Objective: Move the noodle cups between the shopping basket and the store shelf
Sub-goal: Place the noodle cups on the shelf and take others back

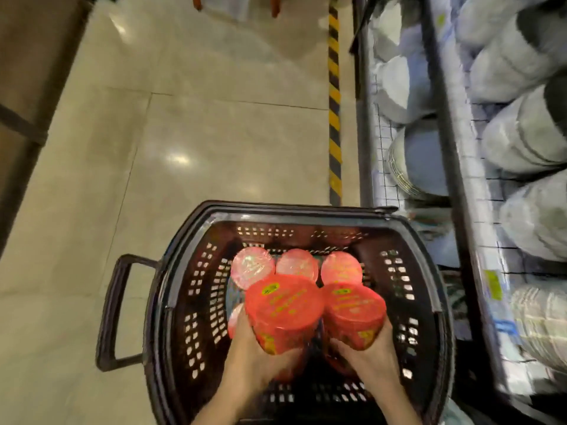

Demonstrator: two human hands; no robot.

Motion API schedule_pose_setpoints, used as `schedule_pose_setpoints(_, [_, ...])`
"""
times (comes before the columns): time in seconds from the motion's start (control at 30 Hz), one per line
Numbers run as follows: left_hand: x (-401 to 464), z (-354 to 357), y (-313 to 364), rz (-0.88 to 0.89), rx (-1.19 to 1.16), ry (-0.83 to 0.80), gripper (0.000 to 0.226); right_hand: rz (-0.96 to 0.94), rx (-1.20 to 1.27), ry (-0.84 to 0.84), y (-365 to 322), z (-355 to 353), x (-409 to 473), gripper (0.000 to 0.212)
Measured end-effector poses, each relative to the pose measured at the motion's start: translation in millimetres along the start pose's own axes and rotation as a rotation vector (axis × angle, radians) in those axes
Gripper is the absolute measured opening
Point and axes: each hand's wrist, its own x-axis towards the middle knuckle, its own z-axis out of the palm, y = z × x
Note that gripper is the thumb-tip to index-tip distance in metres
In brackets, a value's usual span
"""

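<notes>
Two cups: one red cup [285,311] per hand, above the basket [429,302].
Grip: left hand [257,360] and right hand [372,357] each curled round a base, likely for carrying both together.
Three more: along the basket's far edge.

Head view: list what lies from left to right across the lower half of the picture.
Basket handle → left hand holding a cup → right hand holding a second cup → basket rim → shelf of stacked plates.
</notes>
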Motion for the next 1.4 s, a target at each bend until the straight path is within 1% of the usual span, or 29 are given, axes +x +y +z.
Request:
schedule_pose_setpoints(0.03, [13, 11, -20, -0.025, 0.006, 0.018, 0.082, 0.0, -0.018, -0.003, 13, 7, 13, 0.122])
schedule_pose_setpoints(0.1, [34, 30, -62, -0.094, 0.036, 0.038, 0.094, 0.014, -0.049, 0.005, 39, 20, 38, 0.125])
schedule_pose_setpoints(0.13, [44, 39, -79, -0.114, 0.05, 0.029, 0.1, 0.03, -0.058, 0.016, 50, 24, 49, 0.12])
schedule_pose_setpoints(0.2, [60, 55, -108, -0.161, 0.053, 0.011, 0.107, 0.06, -0.062, 0.039, 69, 32, 68, 0.107])
schedule_pose_setpoints(0.23, [65, 61, -119, -0.184, 0.056, 0.019, 0.109, 0.073, -0.059, 0.042, 77, 35, 76, 0.105])
schedule_pose_setpoints(0.3, [75, 70, -133, -0.191, 0.071, 0.059, 0.106, 0.11, -0.055, 0.042, 89, 40, 88, 0.106])
schedule_pose_setpoints(0.37, [83, 79, -146, -0.188, 0.086, 0.079, 0.094, 0.16, -0.052, 0.032, 98, 43, 98, 0.109])
schedule_pose_setpoints(0.47, [91, 88, -151, -0.18, 0.072, 0.065, 0.089, 0.199, -0.041, 0.024, 108, 47, 107, 0.115])
schedule_pose_setpoints(0.63, [94, 97, -160, -0.154, 0.085, 0.036, 0.102, 0.224, -0.04, 0.005, 109, 48, 110, 0.115])
schedule_pose_setpoints(0.7, [94, 99, -164, -0.138, 0.116, 0.018, 0.104, 0.239, -0.048, -0.031, 107, 45, 113, 0.116])
schedule_pose_setpoints(0.83, [97, 94, -162, -0.104, 0.144, -0.018, 0.086, 0.27, -0.109, -0.094, 102, 38, 110, 0.105])
schedule_pose_setpoints(0.9, [97, 88, -158, -0.163, 0.081, -0.087, 0.082, 0.255, -0.211, -0.087, 102, 37, 108, 0.103])
schedule_pose_setpoints(0.97, [95, 83, -154, -0.305, -0.037, -0.154, 0.086, 0.268, -0.284, -0.086, 103, 36, 108, 0.105])
schedule_pose_setpoints(1.03, [93, 80, -150, -0.462, -0.203, -0.208, 0.085, 0.303, -0.21, -0.117, 101, 36, 108, 0.101])
schedule_pose_setpoints(1.07, [91, 79, -150, -0.51, -0.267, -0.216, 0.082, 0.318, -0.139, -0.14, 99, 35, 108, 0.097])
schedule_pose_setpoints(1.1, [90, 80, -150, -0.547, -0.315, -0.207, 0.074, 0.334, -0.057, -0.17, 97, 32, 108, 0.093])
schedule_pose_setpoints(1.2, [87, 81, -155, -0.614, -0.421, -0.1, 0.035, 0.391, 0.19, -0.296, 90, 26, 105, 0.081])
schedule_pose_setpoints(1.23, [86, 81, -156, -0.631, -0.434, -0.078, 0.03, 0.422, 0.241, -0.309, 90, 25, 104, 0.075])
schedule_pose_setpoints(1.27, [85, 81, -157, -0.645, -0.44, -0.068, 0.031, 0.45, 0.284, -0.299, 89, 25, 105, 0.066])
schedule_pose_setpoints(1.33, [84, 80, -159, -0.647, -0.427, -0.064, 0.038, 0.51, 0.348, -0.23, 92, 26, 107, 0.051])
schedule_pose_setpoints(1.4, [85, 80, -160, -0.625, -0.374, -0.072, 0.044, 0.574, 0.358, -0.162, 97, 29, 109, 0.045])
